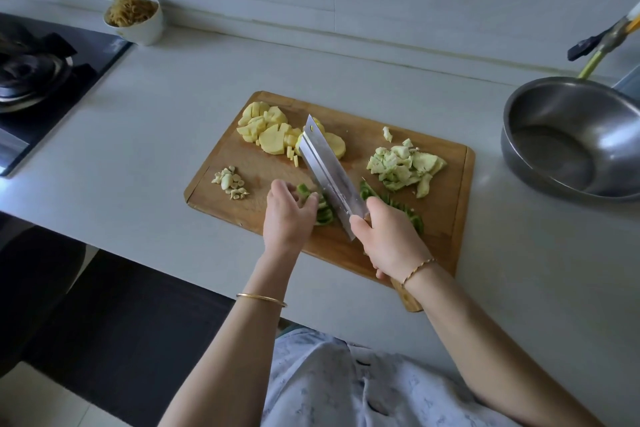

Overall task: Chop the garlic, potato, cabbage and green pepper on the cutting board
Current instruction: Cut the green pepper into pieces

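A wooden cutting board point(374, 246) lies on the white counter. My left hand point(285, 215) holds down a green pepper point(323, 213) near the board's front, fingers curled over it. My right hand point(388, 236) grips the handle of a cleaver point(329, 173), whose blade stands against the pepper right beside my left fingers. Cut pepper strips point(398, 203) lie to the right of the blade. Sliced potato point(273, 133) sits at the board's back left, chopped garlic point(230, 182) at the left, and chopped cabbage point(405, 165) at the right.
A steel bowl point(568, 139) stands on the counter to the right, with a tap point(606, 42) above it. A gas stove point(38, 80) is at the far left. Behind it stands a white cup of brown shreds point(135, 19).
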